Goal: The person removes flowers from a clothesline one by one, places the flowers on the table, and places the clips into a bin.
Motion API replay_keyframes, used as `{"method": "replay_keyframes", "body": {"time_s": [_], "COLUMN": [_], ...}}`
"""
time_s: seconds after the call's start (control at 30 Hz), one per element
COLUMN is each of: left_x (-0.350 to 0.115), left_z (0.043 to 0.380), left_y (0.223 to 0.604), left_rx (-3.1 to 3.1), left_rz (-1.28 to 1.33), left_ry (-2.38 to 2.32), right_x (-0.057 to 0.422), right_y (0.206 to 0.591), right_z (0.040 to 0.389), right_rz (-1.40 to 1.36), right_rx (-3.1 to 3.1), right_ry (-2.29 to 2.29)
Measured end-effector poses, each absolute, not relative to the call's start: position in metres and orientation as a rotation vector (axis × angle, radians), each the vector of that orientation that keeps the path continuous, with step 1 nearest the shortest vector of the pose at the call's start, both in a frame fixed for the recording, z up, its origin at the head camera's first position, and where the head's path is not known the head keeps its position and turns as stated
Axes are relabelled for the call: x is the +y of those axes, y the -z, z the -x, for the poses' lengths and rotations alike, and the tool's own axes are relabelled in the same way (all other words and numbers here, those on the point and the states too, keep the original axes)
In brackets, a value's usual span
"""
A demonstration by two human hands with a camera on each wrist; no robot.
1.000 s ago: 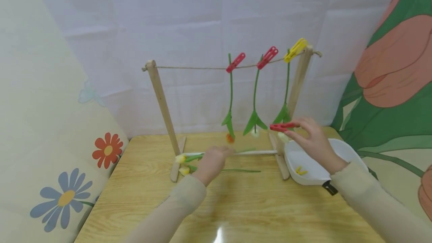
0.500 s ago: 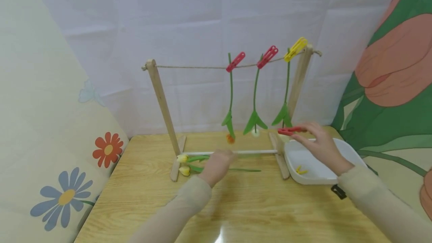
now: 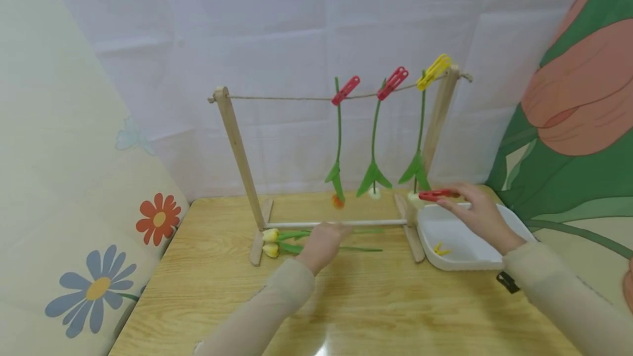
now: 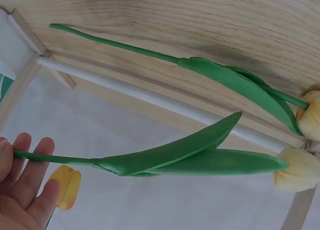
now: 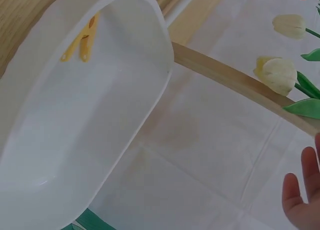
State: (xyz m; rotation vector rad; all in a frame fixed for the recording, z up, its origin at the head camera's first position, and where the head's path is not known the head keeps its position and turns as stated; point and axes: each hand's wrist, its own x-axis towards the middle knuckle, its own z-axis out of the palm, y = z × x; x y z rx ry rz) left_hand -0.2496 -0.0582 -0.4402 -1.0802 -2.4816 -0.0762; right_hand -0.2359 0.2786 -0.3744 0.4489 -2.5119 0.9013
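Note:
My left hand (image 3: 323, 243) pinches the green stem of a pale yellow artificial tulip (image 4: 170, 157) between thumb and fingers, above the wooden table. A second yellow tulip (image 4: 235, 84) lies on the table beside it, its flower (image 3: 271, 250) pointing left. Over the left part of a white basin, my right hand (image 3: 477, 216) holds a red clothespin (image 3: 434, 195) by its handle end. In the right wrist view only some fingers show, and the clothespin is out of sight. Close to the clothespin's tip hangs a white tulip (image 5: 277, 74), head down.
A wooden stand carries a rope (image 3: 277, 99) with three tulips hanging from two red clothespins (image 3: 393, 83) and a yellow one (image 3: 434, 72). A white rod (image 3: 366, 223) joins the stand's feet. Inside the white basin (image 3: 465, 263) lies a yellow clothespin (image 5: 82, 37).
My right hand has moved right and slightly down with the red clothespin, away from the hanging tulips. My left hand has shifted a little to the right with the tulip.

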Motion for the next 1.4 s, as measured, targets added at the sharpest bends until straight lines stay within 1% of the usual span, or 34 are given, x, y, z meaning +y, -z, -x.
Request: {"method": "replay_keyframes", "body": {"time_s": [0.4, 0.63, 0.87, 1.4], "left_x": [-0.051, -0.046, -0.041, -0.034], "left_z": [0.255, 0.254, 0.254, 0.255], "left_y": [0.45, 0.457, 0.459, 0.469], "left_rx": [-2.453, -2.483, -2.479, -2.552], "left_rz": [1.078, 1.029, 1.036, 1.009], "left_ry": [0.058, -0.036, -0.125, -0.326], "right_x": [0.296, 0.305, 0.309, 0.314], "right_y": [0.385, 0.389, 0.392, 0.399], "right_z": [0.248, 0.249, 0.249, 0.252], "right_rz": [-0.518, -0.467, -0.432, -0.458], "right_rx": [-2.404, -2.479, -2.541, -2.803], "right_ry": [-0.771, -0.801, -0.859, -0.812]}}
